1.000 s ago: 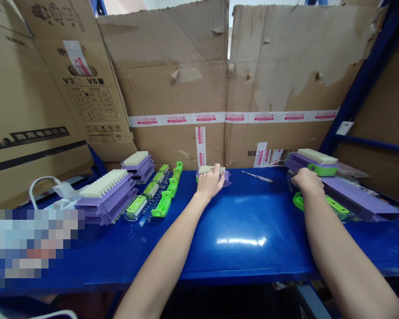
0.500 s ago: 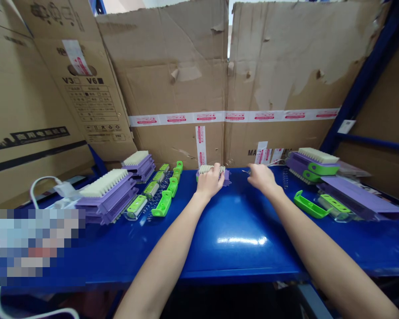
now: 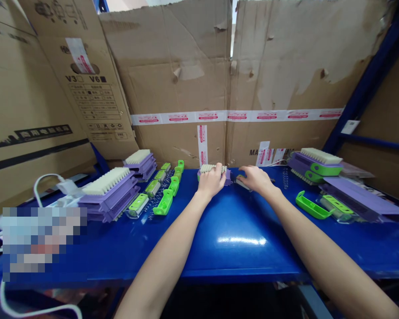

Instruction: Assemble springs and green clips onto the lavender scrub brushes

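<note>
At the back middle of the table, my left hand (image 3: 210,180) is closed over a purple brush block (image 3: 228,176) with cream bristles (image 3: 208,169) on top. Just to its right, my right hand (image 3: 255,178) has its fingers curled on a small clear-sided case (image 3: 244,183), tilted on the table and partly covered by the hand. A thin dark piece (image 3: 272,180) sticks out beyond the right hand; I cannot make out what it is. Behind the brush block, a thin coiled wire (image 3: 232,162) shows against the cardboard.
On the left are purple brush blocks (image 3: 108,199), green-topped clear cases (image 3: 138,205), springs (image 3: 152,212) and green handles (image 3: 163,203). More brush parts (image 3: 362,197), a green handle (image 3: 314,207) and a long spring (image 3: 285,178) lie right. Cardboard walls (image 3: 179,88) enclose the back.
My right hand has moved left and down onto the small clear-sided case, no longer pinching the thin piece at its fingertips. The left hand stays on the brush block.
</note>
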The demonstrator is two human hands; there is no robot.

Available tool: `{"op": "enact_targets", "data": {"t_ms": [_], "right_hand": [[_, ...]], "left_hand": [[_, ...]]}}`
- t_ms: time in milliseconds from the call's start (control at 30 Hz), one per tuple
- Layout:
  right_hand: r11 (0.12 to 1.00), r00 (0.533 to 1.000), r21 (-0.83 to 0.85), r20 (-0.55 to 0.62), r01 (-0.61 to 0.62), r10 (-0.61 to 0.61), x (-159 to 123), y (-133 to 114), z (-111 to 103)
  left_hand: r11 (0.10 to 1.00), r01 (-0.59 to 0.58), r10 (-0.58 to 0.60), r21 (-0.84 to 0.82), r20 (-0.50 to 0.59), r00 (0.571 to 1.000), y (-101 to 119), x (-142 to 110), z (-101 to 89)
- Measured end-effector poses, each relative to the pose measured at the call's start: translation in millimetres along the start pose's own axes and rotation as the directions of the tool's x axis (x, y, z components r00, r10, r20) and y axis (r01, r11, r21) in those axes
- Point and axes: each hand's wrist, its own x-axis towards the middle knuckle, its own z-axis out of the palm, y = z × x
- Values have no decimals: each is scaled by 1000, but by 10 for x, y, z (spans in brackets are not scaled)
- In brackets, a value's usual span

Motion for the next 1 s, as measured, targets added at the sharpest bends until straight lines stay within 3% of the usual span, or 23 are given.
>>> {"op": "enact_targets", "data": {"t_ms": [200, 1000], "right_hand": [[1000, 999, -19, 42, -3, 4, 0, -22, 19], [999, 999, 12, -30, 36, -36, -5, -46, 48]], "left_hand": [[1000, -9, 9, 9, -17, 1000, -12, 4, 38], [999, 3, -3, 33, 7, 1000, -40, 10, 82]]}}
